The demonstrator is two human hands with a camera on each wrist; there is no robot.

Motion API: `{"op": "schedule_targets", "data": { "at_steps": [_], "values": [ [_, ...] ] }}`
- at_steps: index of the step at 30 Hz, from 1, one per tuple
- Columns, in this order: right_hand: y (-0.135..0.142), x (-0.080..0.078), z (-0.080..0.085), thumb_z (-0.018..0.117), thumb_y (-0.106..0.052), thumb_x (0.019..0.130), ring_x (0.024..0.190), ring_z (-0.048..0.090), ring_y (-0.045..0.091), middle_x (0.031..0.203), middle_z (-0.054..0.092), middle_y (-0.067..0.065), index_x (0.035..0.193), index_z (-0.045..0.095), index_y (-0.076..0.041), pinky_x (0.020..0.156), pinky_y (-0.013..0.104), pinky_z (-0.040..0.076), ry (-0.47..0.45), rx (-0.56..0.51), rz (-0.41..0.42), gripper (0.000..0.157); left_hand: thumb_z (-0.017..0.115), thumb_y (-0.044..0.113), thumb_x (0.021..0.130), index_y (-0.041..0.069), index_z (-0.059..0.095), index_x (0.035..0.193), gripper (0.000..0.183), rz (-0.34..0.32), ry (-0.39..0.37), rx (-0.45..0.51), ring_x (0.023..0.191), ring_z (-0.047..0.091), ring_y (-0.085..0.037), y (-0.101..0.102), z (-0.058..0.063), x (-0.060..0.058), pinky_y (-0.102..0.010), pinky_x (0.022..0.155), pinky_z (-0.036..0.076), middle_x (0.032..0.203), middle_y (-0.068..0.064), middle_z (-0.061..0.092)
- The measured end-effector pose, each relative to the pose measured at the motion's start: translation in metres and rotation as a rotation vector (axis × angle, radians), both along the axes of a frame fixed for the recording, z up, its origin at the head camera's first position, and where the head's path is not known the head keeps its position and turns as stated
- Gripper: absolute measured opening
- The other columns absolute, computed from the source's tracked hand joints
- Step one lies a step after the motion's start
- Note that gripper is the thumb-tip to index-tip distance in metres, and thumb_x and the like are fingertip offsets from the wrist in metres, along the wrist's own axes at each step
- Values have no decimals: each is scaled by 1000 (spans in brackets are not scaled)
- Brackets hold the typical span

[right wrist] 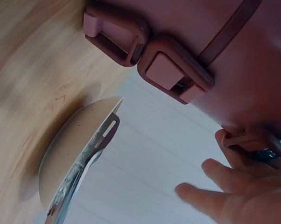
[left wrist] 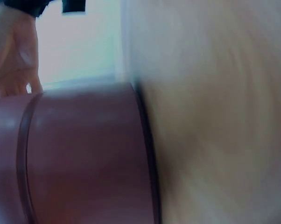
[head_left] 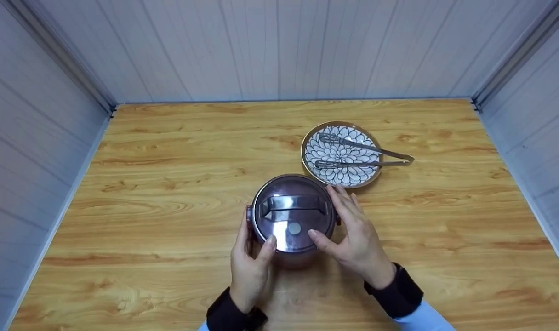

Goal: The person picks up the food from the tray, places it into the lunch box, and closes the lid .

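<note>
A round, dark red stacked lunch box (head_left: 294, 241) stands on the table, its glossy lid topped by a carry handle (head_left: 291, 202). At its left side my left hand (head_left: 249, 271) grips it, thumb on the lid's near edge. My right hand (head_left: 360, 239) holds the opposite side, thumb on the lid and the fingers reaching along the rim. In the right wrist view, a finger of that hand touches an upper side latch (right wrist: 255, 140), while other fingertips stay off the wall. Two lower latches (right wrist: 166, 70) show there too. The left wrist view shows the smooth red wall (left wrist: 89, 154).
Just behind the lunch box, to the right, is a shallow dish (head_left: 348, 178) with a petal pattern and brown rim. Metal tongs (head_left: 392, 153) lie across it, their joined end past its right rim. Pale panel walls (head_left: 279, 50) enclose the wooden table (head_left: 169, 220).
</note>
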State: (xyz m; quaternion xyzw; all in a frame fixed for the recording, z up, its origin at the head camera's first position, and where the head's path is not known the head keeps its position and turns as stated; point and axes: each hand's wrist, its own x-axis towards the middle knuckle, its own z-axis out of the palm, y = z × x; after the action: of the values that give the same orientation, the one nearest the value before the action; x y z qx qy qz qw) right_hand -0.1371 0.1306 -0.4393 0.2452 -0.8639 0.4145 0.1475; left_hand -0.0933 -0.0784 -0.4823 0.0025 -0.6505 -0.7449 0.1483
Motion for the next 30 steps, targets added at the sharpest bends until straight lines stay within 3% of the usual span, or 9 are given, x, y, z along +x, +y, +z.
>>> {"op": "schedule_targets", "data": {
  "at_steps": [3,9,13,18,24,30],
  "values": [
    [-2,0,0,75,-39,83,141,35,32,151,38,19,148,38,5,114,53,26,-8,-38,14,87,62,4,92,-8,23,152,74,20,-4,-1,144,27,-28,1,1,0,-21,112,28,157,-23,27],
    [-12,5,-8,74,-24,86,141,36,27,155,35,17,156,22,-3,114,39,29,-90,-208,33,90,56,8,93,-4,13,154,76,-28,51,-19,142,28,-32,1,1,-2,-23,111,30,156,-25,23],
    [-16,16,-15,72,-13,89,142,33,27,158,29,15,157,11,-1,114,32,26,-221,-380,-16,92,58,9,90,-4,13,154,79,-63,49,14,137,35,-32,0,-1,-5,-25,110,33,153,-26,28],
    [-19,26,-19,64,-6,94,145,25,29,160,20,20,154,14,7,114,25,21,-400,-534,-81,79,60,11,90,-2,11,155,82,-114,10,14,140,32,-31,-2,0,-7,-25,111,31,156,-24,24],
    [-24,28,-23,60,-3,95,144,28,31,158,22,23,152,20,9,114,23,23,-388,-607,-96,70,57,10,92,0,8,156,81,-169,10,67,143,28,-28,-1,-1,-9,-27,113,28,158,-21,21],
    [-27,27,-29,61,2,92,141,34,31,152,34,26,146,30,15,111,26,30,-366,-684,-84,64,57,13,90,-1,8,156,83,-149,35,93,142,28,-29,1,-4,-9,-26,114,27,158,-21,22]
  ]
}}
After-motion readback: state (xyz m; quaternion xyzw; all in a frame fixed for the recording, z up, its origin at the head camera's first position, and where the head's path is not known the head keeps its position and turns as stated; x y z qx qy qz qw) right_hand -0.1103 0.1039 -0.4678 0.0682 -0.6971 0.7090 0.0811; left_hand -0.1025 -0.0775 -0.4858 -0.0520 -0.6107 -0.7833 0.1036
